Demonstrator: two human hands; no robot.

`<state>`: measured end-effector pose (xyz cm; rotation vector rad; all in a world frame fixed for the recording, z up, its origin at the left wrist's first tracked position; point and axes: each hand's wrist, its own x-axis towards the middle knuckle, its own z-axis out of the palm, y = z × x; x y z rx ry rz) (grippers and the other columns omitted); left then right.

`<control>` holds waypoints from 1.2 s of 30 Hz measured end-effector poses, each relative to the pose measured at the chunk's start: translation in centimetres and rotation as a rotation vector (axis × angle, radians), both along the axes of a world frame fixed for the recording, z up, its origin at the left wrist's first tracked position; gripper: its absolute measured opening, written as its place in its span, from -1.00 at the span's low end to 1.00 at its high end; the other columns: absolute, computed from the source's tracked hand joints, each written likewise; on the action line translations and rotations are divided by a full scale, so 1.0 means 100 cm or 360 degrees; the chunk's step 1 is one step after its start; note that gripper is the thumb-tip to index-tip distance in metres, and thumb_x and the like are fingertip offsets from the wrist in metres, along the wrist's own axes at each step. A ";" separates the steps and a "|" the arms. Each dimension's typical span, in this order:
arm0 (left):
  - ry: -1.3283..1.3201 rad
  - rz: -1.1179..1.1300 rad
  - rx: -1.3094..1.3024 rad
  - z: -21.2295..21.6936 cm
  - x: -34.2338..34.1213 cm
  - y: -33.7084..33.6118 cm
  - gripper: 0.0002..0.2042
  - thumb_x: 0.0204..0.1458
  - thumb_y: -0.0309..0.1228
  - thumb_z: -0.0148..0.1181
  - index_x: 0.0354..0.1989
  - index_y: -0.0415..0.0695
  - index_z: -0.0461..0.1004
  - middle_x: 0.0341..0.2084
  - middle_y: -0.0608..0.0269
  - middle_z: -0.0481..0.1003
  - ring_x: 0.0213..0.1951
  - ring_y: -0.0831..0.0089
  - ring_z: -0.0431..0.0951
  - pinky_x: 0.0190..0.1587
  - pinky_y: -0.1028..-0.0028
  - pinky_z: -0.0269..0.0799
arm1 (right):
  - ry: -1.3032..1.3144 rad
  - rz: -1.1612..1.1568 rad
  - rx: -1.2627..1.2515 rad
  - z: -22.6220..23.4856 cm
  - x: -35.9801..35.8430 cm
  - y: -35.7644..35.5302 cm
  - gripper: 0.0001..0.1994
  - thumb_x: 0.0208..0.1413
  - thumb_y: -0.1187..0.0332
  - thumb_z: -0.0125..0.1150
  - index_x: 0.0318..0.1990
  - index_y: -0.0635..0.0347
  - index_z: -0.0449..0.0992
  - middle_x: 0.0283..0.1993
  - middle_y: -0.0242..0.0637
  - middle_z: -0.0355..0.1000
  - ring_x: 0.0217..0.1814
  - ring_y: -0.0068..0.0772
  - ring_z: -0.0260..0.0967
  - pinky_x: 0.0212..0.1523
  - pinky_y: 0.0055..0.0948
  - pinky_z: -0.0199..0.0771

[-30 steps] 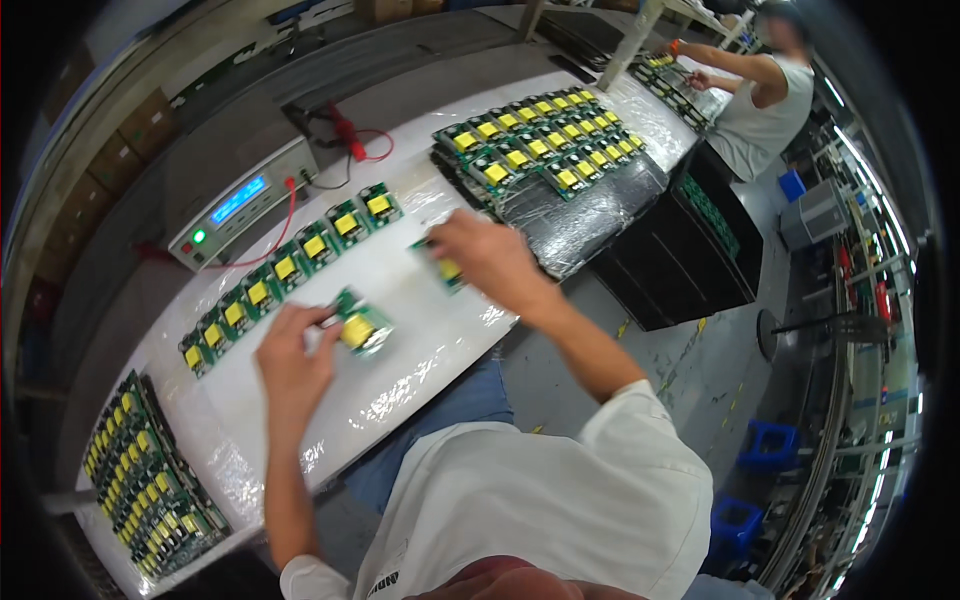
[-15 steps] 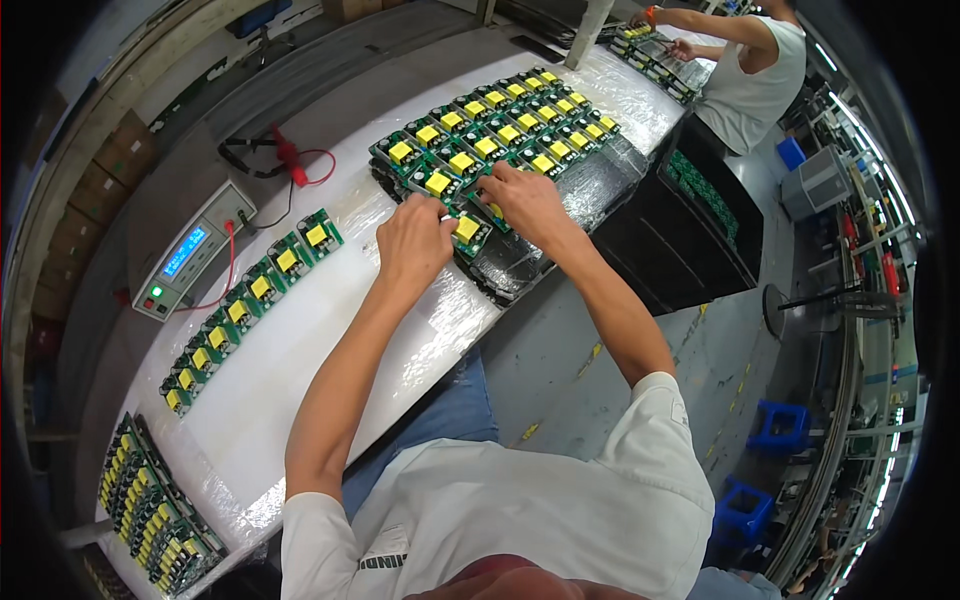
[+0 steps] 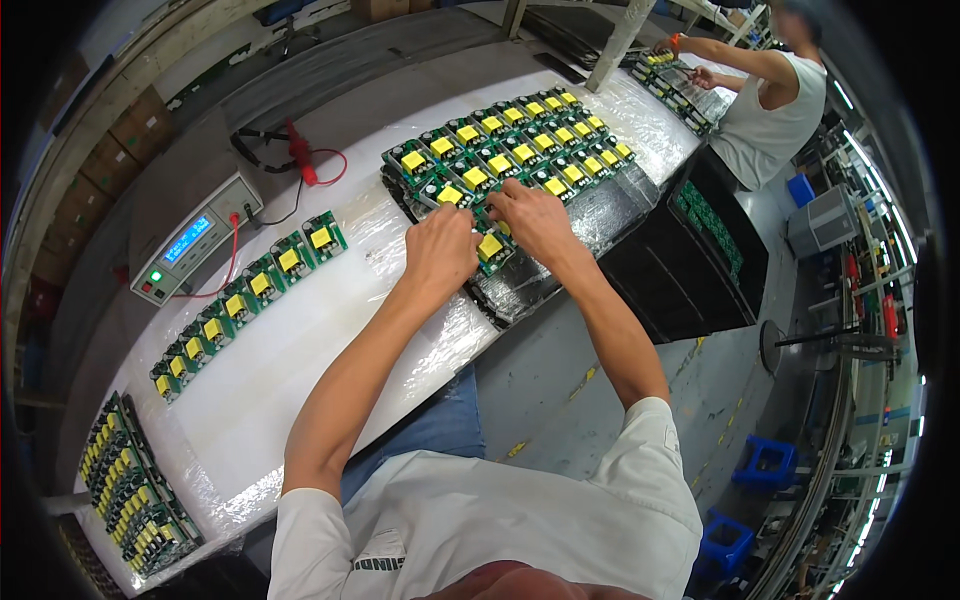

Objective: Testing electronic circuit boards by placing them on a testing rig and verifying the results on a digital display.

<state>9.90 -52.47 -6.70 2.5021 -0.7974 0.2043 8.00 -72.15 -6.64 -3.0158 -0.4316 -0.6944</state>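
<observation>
1. A green circuit board with a yellow block [image 3: 489,247] lies at the near edge of a stack of like boards [image 3: 510,150], between the two hands.
2. The left hand [image 3: 441,250] rests palm down just left of that board, fingers curled onto the stack's edge; whether it grips anything I cannot tell, since the fingertips are hidden under the hand.
3. The right hand [image 3: 533,218] lies over the boards just right of it, fingers bent down and touching them; its grip is hidden as well.
4. The stack sits on dark trays wrapped in shiny film [image 3: 600,215]; how many layers lie beneath is hard to make out.
5. On the white surface [image 3: 300,340], a row of the same boards [image 3: 245,290] runs leftward, and another tray of boards [image 3: 125,485] sits at the far left, partly cut off by the rim.
6. A grey tester with a blue display [image 3: 195,245] stands behind the row, red leads [image 3: 305,165] beside it.
7. Another person [image 3: 770,100] works at further boards beyond.
</observation>
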 end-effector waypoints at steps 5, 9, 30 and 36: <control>-0.0046 0.0039 -0.0104 -0.009 0.005 0.004 -0.83 0.13 -0.35 0.29 -0.25 -0.18 0.69 -0.29 0.11 0.60 -0.27 0.03 0.65 -0.20 0.14 0.57 | -0.0024 0.0002 0.0011 0.002 0.000 0.002 -0.90 0.19 0.28 0.32 -0.27 0.05 0.66 -0.30 -0.32 0.48 -0.41 -0.09 0.56 -0.35 -0.19 0.53; -0.0045 0.0053 -0.0105 -0.009 0.002 0.004 -0.84 0.14 -0.36 0.29 -0.23 -0.18 0.68 -0.28 0.09 0.58 -0.25 0.03 0.64 -0.20 0.12 0.57 | -0.0036 0.0040 0.0052 0.000 -0.002 0.003 -0.90 0.20 0.28 0.32 -0.27 0.05 0.66 -0.30 -0.31 0.48 -0.40 -0.09 0.57 -0.35 -0.19 0.54; -0.0059 0.0030 -0.0328 -0.028 0.004 0.000 -0.83 -0.06 -0.56 0.26 -0.25 -0.26 0.56 -0.27 -0.07 0.56 -0.27 -0.01 0.60 -0.28 0.09 0.54 | 0.0171 -0.0111 -0.0091 0.022 0.014 0.008 -0.74 0.23 0.18 0.34 -0.03 0.08 0.64 -0.16 -0.27 0.54 -0.26 0.01 0.58 -0.25 -0.09 0.55; -0.0281 -0.0080 -0.0550 -0.057 -0.029 0.004 -0.79 0.13 -0.43 0.12 -0.11 -0.22 0.56 -0.13 -0.02 0.47 -0.22 0.14 0.54 -0.29 0.17 0.50 | 0.1083 -0.0090 0.2235 0.014 0.064 -0.020 -0.63 0.28 0.41 0.23 0.21 0.26 0.60 0.10 -0.18 0.59 0.00 -0.09 0.59 0.06 -0.29 0.64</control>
